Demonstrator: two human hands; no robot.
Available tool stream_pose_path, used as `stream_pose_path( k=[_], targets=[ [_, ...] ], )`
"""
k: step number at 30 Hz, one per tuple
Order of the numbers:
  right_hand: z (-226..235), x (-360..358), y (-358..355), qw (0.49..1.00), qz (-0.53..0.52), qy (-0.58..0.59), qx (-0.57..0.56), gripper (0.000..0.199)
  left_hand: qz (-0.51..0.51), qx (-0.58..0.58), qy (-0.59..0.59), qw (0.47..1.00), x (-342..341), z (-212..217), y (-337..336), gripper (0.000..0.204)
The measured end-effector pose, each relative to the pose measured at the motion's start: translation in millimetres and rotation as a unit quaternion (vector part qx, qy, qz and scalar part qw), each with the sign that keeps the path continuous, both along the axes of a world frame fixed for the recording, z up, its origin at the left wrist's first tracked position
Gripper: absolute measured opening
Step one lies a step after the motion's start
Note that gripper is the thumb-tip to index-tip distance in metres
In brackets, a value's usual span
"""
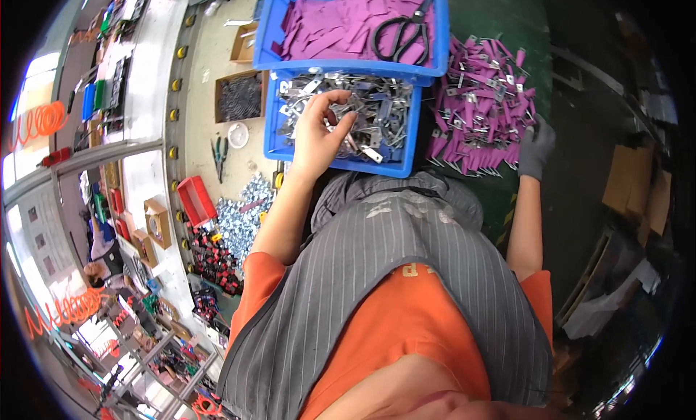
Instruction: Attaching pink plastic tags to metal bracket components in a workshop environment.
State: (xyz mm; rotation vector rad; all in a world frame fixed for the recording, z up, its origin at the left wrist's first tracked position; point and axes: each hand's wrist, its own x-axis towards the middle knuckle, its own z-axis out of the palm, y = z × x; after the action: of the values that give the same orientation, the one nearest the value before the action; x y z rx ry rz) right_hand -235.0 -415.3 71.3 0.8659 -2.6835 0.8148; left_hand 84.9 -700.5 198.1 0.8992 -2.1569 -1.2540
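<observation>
My bare left hand (319, 130) is over a blue bin (272, 130) heaped with small metal terminal-like parts (384, 115). Its fingers are curled, and a gap shows between thumb and forefinger, with metal parts just beyond. On my right hand (536, 150) is a grey glove. It rests against the right edge of a pile of metal parts with purple sleeves (482, 101); its fingers look apart, and I make out nothing held in them.
Behind the metal parts, a second blue bin (264, 28) holds purple sleeves (333, 21) and black-handled scissors (402, 39). To the left are a box of dark small parts (241, 97), pliers (219, 159), a red tray (196, 199) and scattered silvery pieces (243, 221). Cardboard (627, 177) stands at right.
</observation>
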Motion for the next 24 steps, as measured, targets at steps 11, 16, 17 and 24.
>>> stream_pose_path(
  k=[11, 16, 17, 24],
  targets=[
    [80, 153, -168, 0.87, 0.476, 0.051, 0.119, 0.031, 0.02, -0.001, -0.022, 1.0, 6, 6, -4, 0.017],
    [87, 165, -184, 0.826, 0.486, 0.04, 0.283, 0.027, 0.03, 0.013, -0.008, 0.999, 10, 4, -12, 0.013],
    [85, 165, -184, 0.826, 0.486, 0.044, 0.281, 0.027, 0.031, 0.009, -0.006, 0.999, 9, 6, -13, 0.013],
    [89, 147, -171, 0.868, 0.465, -0.154, 0.085, 0.02, 0.029, -0.137, -0.048, 0.989, -19, 30, -51, 0.01]
  ],
)
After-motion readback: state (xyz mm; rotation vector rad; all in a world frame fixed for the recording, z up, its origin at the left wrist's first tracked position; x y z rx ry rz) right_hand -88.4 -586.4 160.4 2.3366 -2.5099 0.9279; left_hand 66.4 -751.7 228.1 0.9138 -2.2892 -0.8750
